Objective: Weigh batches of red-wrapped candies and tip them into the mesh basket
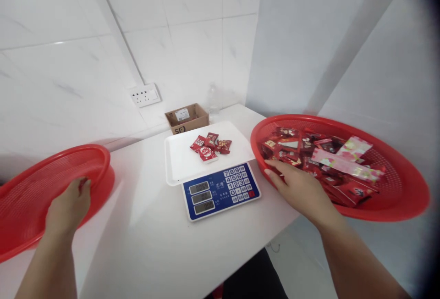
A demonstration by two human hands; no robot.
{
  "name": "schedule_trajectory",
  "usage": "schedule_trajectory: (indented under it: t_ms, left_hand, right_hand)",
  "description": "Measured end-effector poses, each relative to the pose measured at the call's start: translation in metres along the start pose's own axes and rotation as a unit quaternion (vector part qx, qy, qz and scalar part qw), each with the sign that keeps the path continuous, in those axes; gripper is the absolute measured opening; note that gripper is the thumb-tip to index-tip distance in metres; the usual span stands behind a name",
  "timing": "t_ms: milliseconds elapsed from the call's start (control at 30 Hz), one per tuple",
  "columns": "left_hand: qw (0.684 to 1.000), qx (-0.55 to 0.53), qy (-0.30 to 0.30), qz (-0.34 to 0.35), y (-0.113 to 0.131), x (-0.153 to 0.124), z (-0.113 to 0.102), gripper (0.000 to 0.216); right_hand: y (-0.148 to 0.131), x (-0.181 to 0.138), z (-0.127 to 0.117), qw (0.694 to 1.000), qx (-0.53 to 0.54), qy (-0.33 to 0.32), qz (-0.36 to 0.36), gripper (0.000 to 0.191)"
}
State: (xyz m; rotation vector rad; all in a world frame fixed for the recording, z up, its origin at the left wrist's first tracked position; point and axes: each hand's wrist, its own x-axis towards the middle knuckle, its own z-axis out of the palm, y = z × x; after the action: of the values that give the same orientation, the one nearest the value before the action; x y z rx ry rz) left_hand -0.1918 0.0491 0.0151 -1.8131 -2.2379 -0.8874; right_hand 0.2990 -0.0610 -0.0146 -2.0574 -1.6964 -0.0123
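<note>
My left hand (68,205) is over the near side of a red plastic basket (105,159) at the left. Its fingers are closed, with a bit of dark red between the tips that is too small to name. At the right, my right hand (297,184) grips the rim of a second red basket (409,189), thumb and finger on either side of the edge. That basket holds many red snack packets (354,191) and pink flowered sachets (347,166). Between the hands stands a digital scale (220,191); several red packets (208,152) lie on its white tray (178,161).
Behind the scale stands an open cardboard box (189,120) with a clear plastic bottle (213,97) beside it. A power socket (145,95) sits on the tiled wall. The white table (144,244) has its front edge near my body.
</note>
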Motion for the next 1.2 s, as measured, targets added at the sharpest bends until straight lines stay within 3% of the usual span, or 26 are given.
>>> schedule_trajectory:
  t_ms: [100, 200, 333, 467, 733, 867, 933, 1067, 1133, 1200]
  left_hand:
    - [0.999, -0.02, -0.014, 0.02, 0.012, -0.003, 0.004, 0.018]
    - [0.998, -0.036, -0.036, 0.044, 0.043, -0.01, 0.009, 0.02]
    - [0.993, -0.01, -0.099, 0.068, 0.082, -0.02, 0.012, 0.032]
    - [0.985, -0.02, -0.152, 0.083, 0.104, -0.027, 0.015, 0.039]
    - [0.967, -0.176, -0.134, 0.126, 0.149, -0.056, 0.031, 0.03]
    - [0.908, -0.27, -0.246, 0.207, 0.185, -0.083, 0.034, 0.021]
    - [0.872, -0.309, -0.298, 0.237, 0.206, -0.095, 0.035, 0.017]
    - [0.783, -0.436, -0.39, 0.212, 0.244, -0.118, 0.041, 0.018]
    - [0.732, -0.5, -0.424, 0.186, 0.258, -0.125, 0.046, 0.023]
    - [0.707, -0.515, -0.446, 0.189, 0.266, -0.125, 0.05, 0.026]
  right_hand:
    - [-0.001, 0.0, 0.0, 1.0, -0.002, -0.003, 0.006, 0.035]
    - [-0.002, 0.0, -0.002, 1.0, -0.009, -0.012, 0.014, 0.035]
    - [-0.004, 0.0, -0.003, 1.0, -0.014, -0.017, 0.014, 0.036]
    - [-0.004, 0.0, -0.003, 0.999, -0.021, -0.021, 0.015, 0.036]
    - [0.001, 0.0, 0.002, 1.0, -0.013, -0.012, 0.009, 0.036]
    - [-0.004, 0.002, -0.001, 0.997, 0.027, 0.042, -0.059, 0.036]
    - [-0.016, 0.002, -0.005, 0.989, 0.078, 0.038, -0.117, 0.039]
    - [-0.047, -0.004, -0.013, 0.958, 0.181, -0.038, -0.222, 0.049]
    - [-0.054, -0.006, -0.012, 0.946, 0.207, -0.029, -0.249, 0.041]
    - [-0.05, -0.005, -0.01, 0.945, 0.219, 0.016, -0.244, 0.031]
